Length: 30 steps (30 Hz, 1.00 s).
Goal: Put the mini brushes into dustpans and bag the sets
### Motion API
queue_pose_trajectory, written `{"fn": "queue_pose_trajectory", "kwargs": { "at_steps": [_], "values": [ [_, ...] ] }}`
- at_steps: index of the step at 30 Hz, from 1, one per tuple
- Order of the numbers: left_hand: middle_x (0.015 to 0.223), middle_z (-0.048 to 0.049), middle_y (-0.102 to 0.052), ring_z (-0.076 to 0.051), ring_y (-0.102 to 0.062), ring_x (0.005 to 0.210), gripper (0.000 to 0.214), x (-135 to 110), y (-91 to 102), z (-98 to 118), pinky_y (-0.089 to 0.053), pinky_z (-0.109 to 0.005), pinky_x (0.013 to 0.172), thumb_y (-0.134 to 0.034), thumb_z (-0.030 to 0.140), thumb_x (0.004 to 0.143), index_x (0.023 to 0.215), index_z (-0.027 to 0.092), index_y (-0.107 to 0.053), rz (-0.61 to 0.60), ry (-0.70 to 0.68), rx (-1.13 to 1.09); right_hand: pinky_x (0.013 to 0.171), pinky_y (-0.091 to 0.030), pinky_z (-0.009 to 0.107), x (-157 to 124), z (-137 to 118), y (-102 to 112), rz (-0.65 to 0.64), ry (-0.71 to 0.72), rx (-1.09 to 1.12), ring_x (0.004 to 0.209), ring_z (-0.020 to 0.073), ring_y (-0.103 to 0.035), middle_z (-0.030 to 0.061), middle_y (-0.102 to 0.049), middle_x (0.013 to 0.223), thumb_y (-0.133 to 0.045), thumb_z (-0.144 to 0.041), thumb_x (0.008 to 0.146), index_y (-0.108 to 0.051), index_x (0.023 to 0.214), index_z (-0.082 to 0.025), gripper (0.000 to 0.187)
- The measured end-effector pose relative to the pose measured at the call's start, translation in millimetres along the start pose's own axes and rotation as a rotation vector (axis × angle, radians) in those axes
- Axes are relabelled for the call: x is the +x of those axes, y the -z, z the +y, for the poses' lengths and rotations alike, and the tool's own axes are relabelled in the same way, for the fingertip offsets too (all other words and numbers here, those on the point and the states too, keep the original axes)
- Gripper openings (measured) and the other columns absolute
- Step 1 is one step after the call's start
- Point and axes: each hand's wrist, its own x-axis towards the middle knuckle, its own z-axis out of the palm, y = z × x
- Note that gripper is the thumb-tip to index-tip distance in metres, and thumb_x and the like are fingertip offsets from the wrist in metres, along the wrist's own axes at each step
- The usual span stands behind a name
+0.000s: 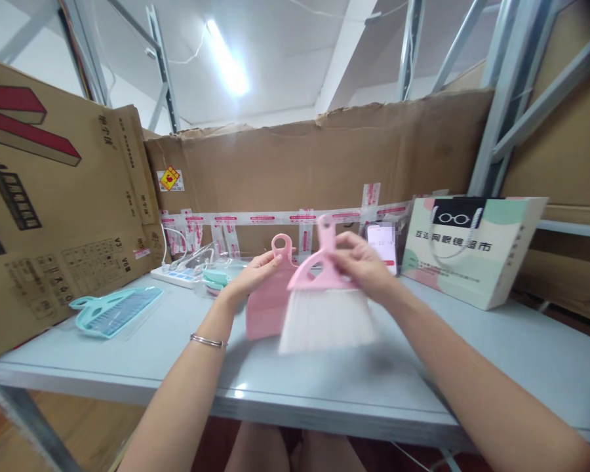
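Above the middle of the table, my left hand (256, 270) is closed on the upper edge of a pink dustpan (265, 305), near its ring-shaped handle. My right hand (361, 262) grips a pink hand brush (328, 314) with white bristles by the side of its handle. The brush hangs bristles down and overlaps the right part of the dustpan, hiding it. Motion blurs the bristles. Whether brush and dustpan touch, I cannot tell.
On the grey table (187, 354), a wrapped turquoise brush and dustpan set (115, 311) lies at left. Behind my left hand are more turquoise pieces (219, 278) and a white power strip (174, 276). A phone (382, 246) and a paper bag (465, 262) stand at right, before cardboard (275, 164).
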Motion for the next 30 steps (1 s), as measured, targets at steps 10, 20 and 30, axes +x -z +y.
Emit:
{"fn": "queue_pose_trajectory", "kwargs": {
  "at_steps": [10, 20, 30],
  "values": [
    [0.083, -0.0025, -0.061, -0.008, -0.050, 0.061, 0.040, 10, -9.7, -11, -0.040, -0.021, 0.061, -0.059, 0.045, 0.075, 0.104, 0.017, -0.059, -0.104, -0.160, 0.114, 0.078, -0.043, 0.034, -5, 35, -52, 0.206, 0.375, -0.628, 0.086, 0.0194, -0.053, 0.0066, -0.059, 0.090, -0.052, -0.027, 0.080, -0.055, 0.087, -0.021, 0.010],
    [0.075, -0.0020, -0.060, -0.011, -0.051, 0.061, 0.033, 13, -22.8, -11, -0.039, -0.022, 0.057, -0.054, 0.042, 0.079, 0.092, 0.013, -0.063, 0.138, -0.316, 0.303, 0.076, -0.046, 0.033, 6, 34, -37, 0.134, 0.137, -0.392, 0.081, 0.0183, -0.058, 0.0046, -0.065, 0.087, -0.058, -0.042, 0.075, -0.064, 0.091, -0.018, 0.029],
    [0.076, -0.0021, -0.054, -0.014, -0.050, 0.073, 0.027, 13, -18.2, -7, -0.039, -0.026, 0.071, -0.051, 0.036, 0.081, 0.083, 0.014, -0.067, 0.201, -0.392, 0.488, 0.061, -0.051, 0.030, 13, 36, -39, 0.158, -0.022, -0.102, 0.070, 0.0166, -0.059, 0.0011, -0.069, 0.076, -0.063, -0.044, 0.065, -0.073, 0.084, -0.018, 0.034]
  ]
}}
